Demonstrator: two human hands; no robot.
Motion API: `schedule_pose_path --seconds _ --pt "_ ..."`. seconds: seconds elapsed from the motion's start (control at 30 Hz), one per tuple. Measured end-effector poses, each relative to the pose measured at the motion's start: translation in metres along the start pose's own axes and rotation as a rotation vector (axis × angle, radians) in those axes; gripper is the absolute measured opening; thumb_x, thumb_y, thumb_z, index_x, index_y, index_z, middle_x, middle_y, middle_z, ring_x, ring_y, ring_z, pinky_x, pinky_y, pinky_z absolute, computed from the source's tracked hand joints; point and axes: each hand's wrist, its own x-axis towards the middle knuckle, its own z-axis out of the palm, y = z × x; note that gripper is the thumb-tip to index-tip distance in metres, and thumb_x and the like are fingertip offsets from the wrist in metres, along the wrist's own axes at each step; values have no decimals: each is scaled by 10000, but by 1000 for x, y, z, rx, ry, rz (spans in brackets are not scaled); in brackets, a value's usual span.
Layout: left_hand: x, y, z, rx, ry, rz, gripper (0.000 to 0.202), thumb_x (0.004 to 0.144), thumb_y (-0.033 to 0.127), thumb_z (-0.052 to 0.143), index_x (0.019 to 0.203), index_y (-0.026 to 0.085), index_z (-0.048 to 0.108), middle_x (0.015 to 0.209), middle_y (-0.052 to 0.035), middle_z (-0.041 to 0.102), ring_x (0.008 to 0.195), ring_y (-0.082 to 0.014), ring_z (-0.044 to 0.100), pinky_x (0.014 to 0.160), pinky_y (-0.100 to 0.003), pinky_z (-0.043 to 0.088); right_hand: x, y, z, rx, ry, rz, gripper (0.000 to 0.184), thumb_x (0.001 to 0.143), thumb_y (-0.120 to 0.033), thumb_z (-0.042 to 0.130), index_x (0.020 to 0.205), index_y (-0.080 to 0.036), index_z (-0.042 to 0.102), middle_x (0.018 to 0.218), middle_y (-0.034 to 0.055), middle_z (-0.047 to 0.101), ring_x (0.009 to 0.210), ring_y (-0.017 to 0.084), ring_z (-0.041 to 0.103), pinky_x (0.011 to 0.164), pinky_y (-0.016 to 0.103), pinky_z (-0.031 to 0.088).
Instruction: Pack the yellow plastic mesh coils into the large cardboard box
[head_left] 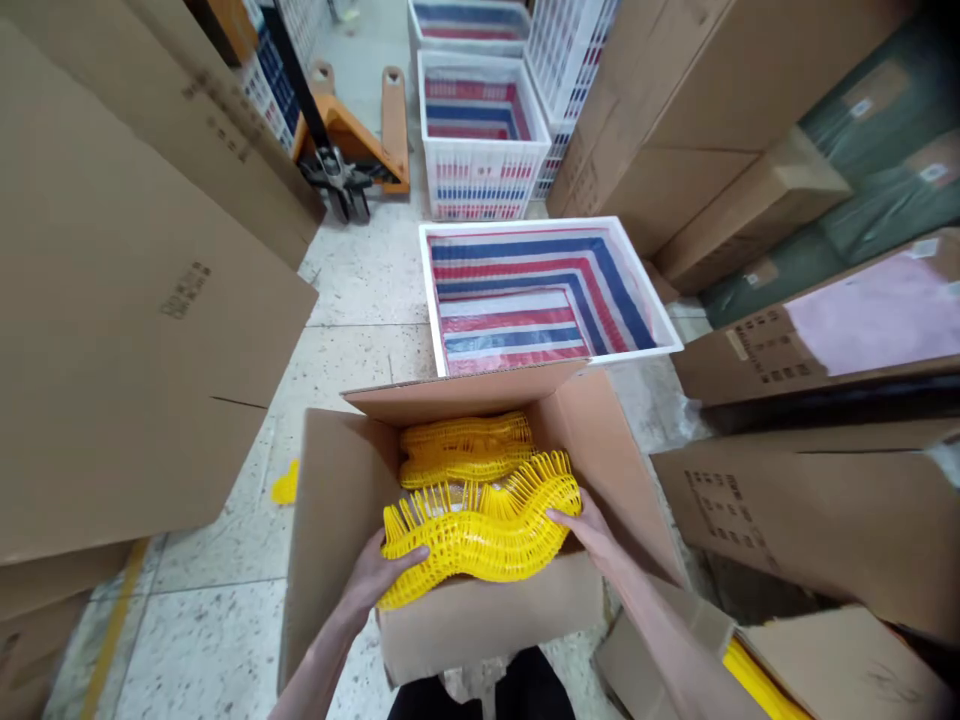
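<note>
Around us the tiled floor (210, 630) is speckled, with cartons (112, 300) on both sides and a pallet jack (394, 130) and crates (484, 170) ahead. Our left grip (379, 568) and right grip (590, 527) hold a yellow bundle (487, 548) by its ends, over the open box (491, 622).

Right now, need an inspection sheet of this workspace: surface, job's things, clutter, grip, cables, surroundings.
Surface: pale speckled tile floor.
Job's things: wavy stack of yellow openwork plastic pieces, held at the mouth of an open brown cardboard box; similar yellow bundle inside.
Clutter: small yellow piece on the floor, left of the box.
Grip: left hand and right hand closed on opposite ends of the stack.
Cables: nothing seen.
Surroundings: white rectangular crate with red-white-blue striped lining ahead; orange pallet jack; large brown cardboard cartons both sides.
</note>
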Motion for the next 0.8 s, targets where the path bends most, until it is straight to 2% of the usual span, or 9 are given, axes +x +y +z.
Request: schedule_pose_path --seconds 0.13,0.33,0.5,0.67,0.8 --pt "54 -14 1 47 32 -29 854 523 547 1009 1217 173 683 1250 -193 806 1059 -363 803 933 -461 671 38 14 6 6 20 11 643 614 -317 931 1174 -248 622 1197 70 783 1103 301 740 1007 468 582" --pt "112 -35 6 2 -56 -52 835 546 583 992 1216 189 686 1234 -157 818 1090 -340 799 947 -424 662 82 50 14 23 78 61 686 569 -315 948 1159 -248 605 1135 59 788 1041 293 745 971 462 589" --pt "160 -58 8 42 38 -44 883 453 596 1019 1162 190 683 1169 -146 834 1055 -331 803 952 -431 658 112 86 20 23 137 100 751 482 -309 974 1124 -248 588 1061 53 792 999 311 749 946 481 597" --pt "199 -84 8 71 92 -44 854 455 526 1040 1156 200 678 1151 -125 836 1065 -325 794 979 -443 643 131 115 21 13 154 157 844 462 -297 975 1179 -257 532 1096 47 787 1044 305 749 980 479 596" --pt "216 -94 5 115 80 -34 904 460 495 1041 1216 185 656 1191 -141 822 1142 -344 765 1039 -468 610 137 128 28 7 180 166 878 467 -315 954 1209 -281 485 1137 45 772 1060 292 746 1014 481 593"
